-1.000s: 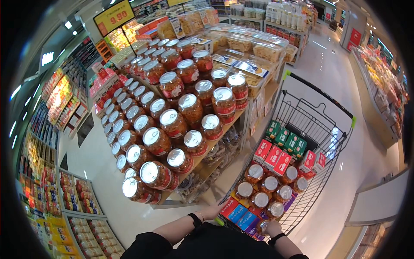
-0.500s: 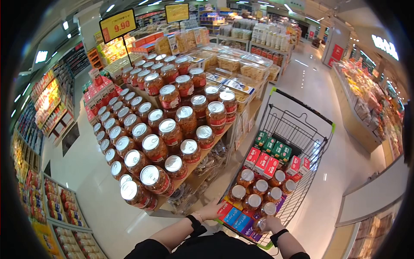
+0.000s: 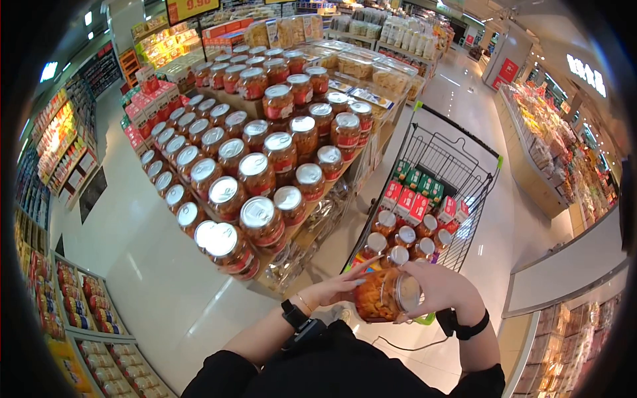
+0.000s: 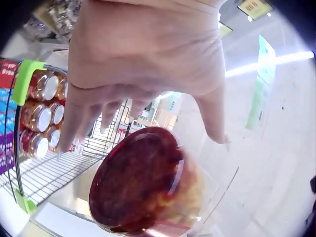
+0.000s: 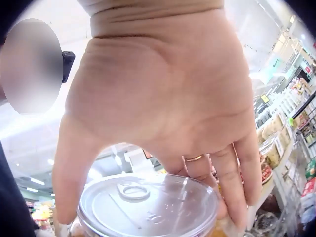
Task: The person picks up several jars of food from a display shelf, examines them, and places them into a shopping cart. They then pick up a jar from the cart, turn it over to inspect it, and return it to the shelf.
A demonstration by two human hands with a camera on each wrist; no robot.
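Note:
A clear jar of orange-red food (image 3: pixel 378 297) is tipped on its side in front of the body. My right hand (image 3: pixel 446 289) grips it around its lid end. The silver lid with a pull ring (image 5: pixel 148 202) lies under the palm in the right wrist view, thumb and fingers at its sides. My left hand (image 3: pixel 332 290) is at the jar's base, fingers spread. In the left wrist view that hand (image 4: pixel 148 54) is open above the dark red jar base (image 4: pixel 138 180); whether a fingertip touches it, I cannot tell.
A shopping cart (image 3: pixel 458 255) stands ahead to the right with jars (image 3: pixel 405 237), red boxes (image 3: pixel 417 208) and green boxes (image 3: pixel 423 184). On the left, a display table (image 3: pixel 312 229) bears stacked jars (image 3: pixel 256 174). A produce stand (image 3: pixel 531 159) lines the far right.
My right hand has lifted the jar out of the cart's near end and brought it toward the body, tipping it. My left hand has left the cart's edge for the jar's base.

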